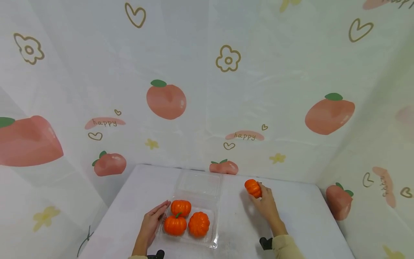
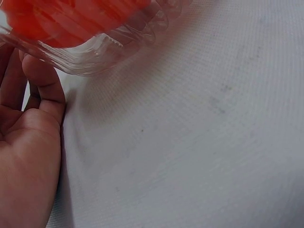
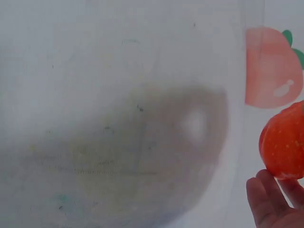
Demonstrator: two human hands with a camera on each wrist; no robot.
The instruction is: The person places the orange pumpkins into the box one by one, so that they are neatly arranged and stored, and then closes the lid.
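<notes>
The right hand (image 1: 267, 207) grips a small orange pumpkin (image 1: 253, 188) between thumb and fingers, and this grip holds it clear of the surface (image 1: 236, 223), toward the far edge and right of the middle. A soft shadow lies on the surface below, and the right wrist view shows the ribbed side of the pumpkin above the fingertips.

The left hand (image 1: 153, 219) has its fingers extended along the left side of a clear plastic clamshell box (image 1: 214, 230); that grip holds nothing, and the fingertips rest against the box wall. The box sits left of the middle of the surface, well in from the left edge, with its hinged lid (image 1: 198, 182) laid back toward the far edge.

Three more pumpkins lie in the base of the box: a rear-left pumpkin (image 1: 181, 208), a front-left pumpkin (image 1: 175, 226) with a green stem, and a right-hand pumpkin (image 1: 198, 224) near the wall on that side.

Beyond the far edge hangs a white curtain (image 1: 194, 151) printed with peaches, hearts and flowers, and a dark cord (image 1: 84, 240) shows beside the left edge
</notes>
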